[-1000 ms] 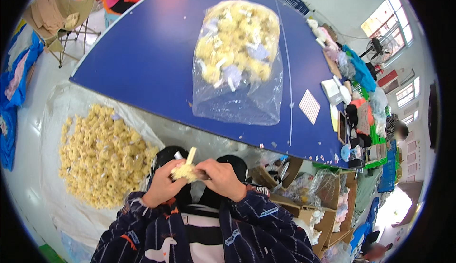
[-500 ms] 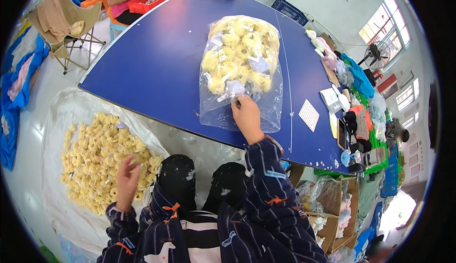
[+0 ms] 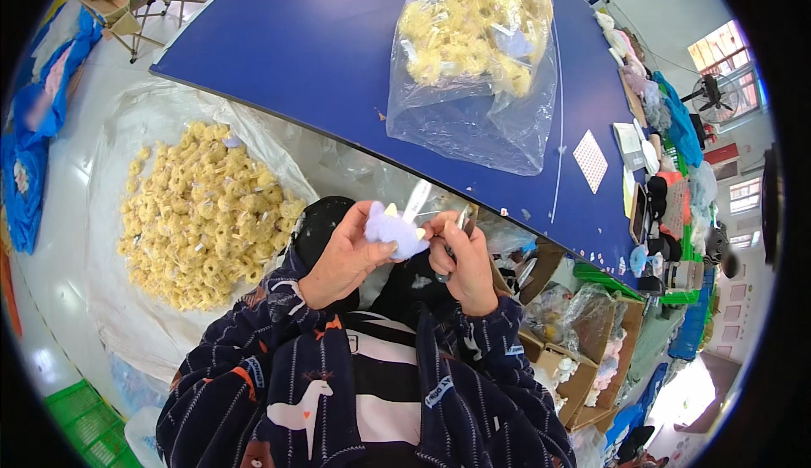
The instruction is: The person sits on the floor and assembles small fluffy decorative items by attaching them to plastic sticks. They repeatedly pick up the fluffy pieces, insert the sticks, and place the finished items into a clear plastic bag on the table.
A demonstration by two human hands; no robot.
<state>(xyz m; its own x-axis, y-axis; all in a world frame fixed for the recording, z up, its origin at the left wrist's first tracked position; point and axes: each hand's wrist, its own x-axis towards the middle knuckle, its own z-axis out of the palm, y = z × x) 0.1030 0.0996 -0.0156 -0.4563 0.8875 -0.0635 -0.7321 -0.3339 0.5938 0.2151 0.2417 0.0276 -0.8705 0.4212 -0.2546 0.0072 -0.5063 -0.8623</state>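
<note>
Just above my lap, my left hand [image 3: 345, 258] grips a small lavender plush piece [image 3: 394, 230] with pale yellow tips and a white tag [image 3: 416, 200] sticking up from it. My right hand [image 3: 463, 263] is closed at the piece's right side, fingertips pinched by a yellow tip. It holds what look like small scissors [image 3: 462, 217], a metal end above the fingers and a dark part below; most of them is hidden. A thin light thread seems to run between the piece and this hand.
A clear plastic bag [image 3: 473, 122] of yellow fluffy pieces, with some lavender, lies on the blue table [image 3: 287, 37]. At left, a large heap of yellow fluffy pieces [image 3: 207, 214] rests on a white sheet [image 3: 106, 274]. Cardboard boxes [image 3: 612, 367] stand at the lower right.
My right hand has left the bag and come back over my lap. My left hand has moved right from beside the heap. Both now work on the lavender plush piece, and the view has shifted.
</note>
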